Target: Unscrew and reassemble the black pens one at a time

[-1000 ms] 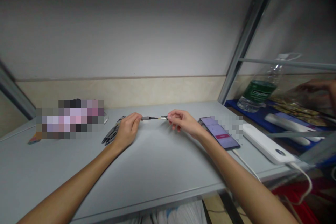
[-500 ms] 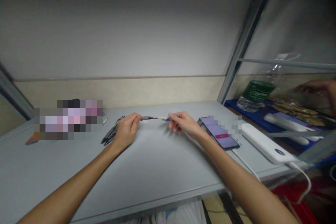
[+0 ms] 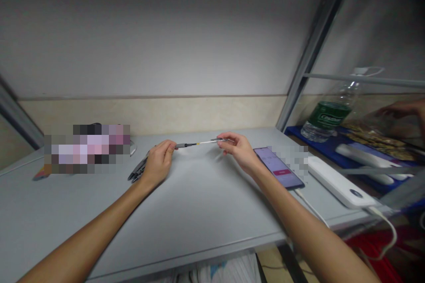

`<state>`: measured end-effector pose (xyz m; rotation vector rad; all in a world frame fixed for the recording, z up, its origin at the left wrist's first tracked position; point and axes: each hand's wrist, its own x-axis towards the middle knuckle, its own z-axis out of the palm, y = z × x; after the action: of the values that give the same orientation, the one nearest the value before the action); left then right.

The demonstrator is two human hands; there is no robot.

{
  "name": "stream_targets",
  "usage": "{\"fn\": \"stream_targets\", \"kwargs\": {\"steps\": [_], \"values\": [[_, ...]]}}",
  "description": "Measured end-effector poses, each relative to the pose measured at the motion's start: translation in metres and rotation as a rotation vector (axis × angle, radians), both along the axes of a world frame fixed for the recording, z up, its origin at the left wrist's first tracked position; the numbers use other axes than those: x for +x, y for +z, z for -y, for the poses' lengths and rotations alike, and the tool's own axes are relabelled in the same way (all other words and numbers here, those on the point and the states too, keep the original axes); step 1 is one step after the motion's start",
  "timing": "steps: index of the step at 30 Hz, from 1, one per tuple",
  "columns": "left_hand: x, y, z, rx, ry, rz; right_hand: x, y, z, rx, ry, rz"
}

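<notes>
My left hand (image 3: pixel 159 161) pinches the grey front section of a pen (image 3: pixel 183 145) above the tabletop. From it a thin refill (image 3: pixel 206 142) runs to the right, bare along its length, up to the clear barrel with its clip (image 3: pixel 219 139). That barrel sits in the fingers of my right hand (image 3: pixel 238 149), thumb and forefinger closed on it. Whether the refill's end is still inside the barrel is too small to tell. Several dark pens (image 3: pixel 137 172) lie in a bunch beside my left hand, partly hidden by it.
On the grey desk (image 3: pixel 186 221), a phone (image 3: pixel 280 170) and a white power bank (image 3: pixel 341 183) lie at the right with cables. Blurred-out items (image 3: pixel 88 148) lie at the left. Beyond a metal rail, a water bottle (image 3: pixel 328 117) stands on a blue surface near another person's hand (image 3: pixel 403 110).
My right hand has moved a little right and up, tilting the pen upward at that end. More bare refill shows between the two pen parts. My left hand has barely moved.
</notes>
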<state>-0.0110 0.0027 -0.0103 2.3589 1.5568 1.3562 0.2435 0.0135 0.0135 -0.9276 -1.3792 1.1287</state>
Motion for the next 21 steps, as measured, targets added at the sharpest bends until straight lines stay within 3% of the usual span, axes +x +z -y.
{"fn": "stream_targets", "kwargs": {"steps": [8, 21], "values": [[-0.0037, 0.0012, -0.003, 0.053, 0.085, 0.013, 0.0055, 0.0038, -0.0046, 0.001, -0.201, -0.163], [-0.0026, -0.0009, -0.0038, 0.039, 0.068, -0.035, 0.0045, -0.0011, -0.0047, 0.048, -0.119, -0.07]]}}
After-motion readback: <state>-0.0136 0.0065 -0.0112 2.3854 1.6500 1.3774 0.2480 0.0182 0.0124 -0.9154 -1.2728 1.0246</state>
